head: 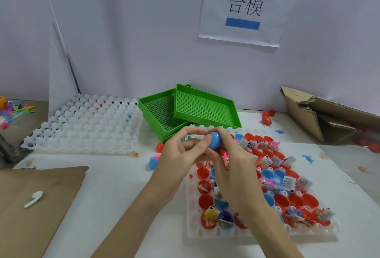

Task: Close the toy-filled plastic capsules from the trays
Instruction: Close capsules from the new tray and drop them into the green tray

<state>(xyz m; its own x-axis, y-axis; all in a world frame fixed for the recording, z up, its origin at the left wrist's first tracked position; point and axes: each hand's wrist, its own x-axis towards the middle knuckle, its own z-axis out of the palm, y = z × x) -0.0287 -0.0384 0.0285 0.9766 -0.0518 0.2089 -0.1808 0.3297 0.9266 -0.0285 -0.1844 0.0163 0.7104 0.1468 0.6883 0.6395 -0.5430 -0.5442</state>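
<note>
I hold a blue egg-shaped plastic capsule between both hands, up off the white tabletop. My left hand curls around its left end, thumb tip pressed on the blue shell, the other fingers folded underneath. My right hand closes on the right side, thumb and forefinger pinching the capsule from above. The seam is hidden by my fingers, so I cannot tell whether the two halves are fully joined.

Under my right wrist and out to its right lies a translucent white plastic tray with cup-shaped pockets, holding open red and blue capsule halves, many with small colourful toys and printed paper slips in them. Just left of my left hand, on the tabletop, lie an open blue capsule half with a pink toy in it and a red capsule half.

Beyond my hands, two green perforated plastic trays are stacked crookedly, the upper one tilted. Farther left of them sits an almost empty translucent white pocket tray. Near my left forearm lies a flat brown cardboard sheet with a small white plastic piece resting on it. Far to the right beyond my right hand stands a torn brown cardboard box, with red closed capsules on the table beside it.
</note>
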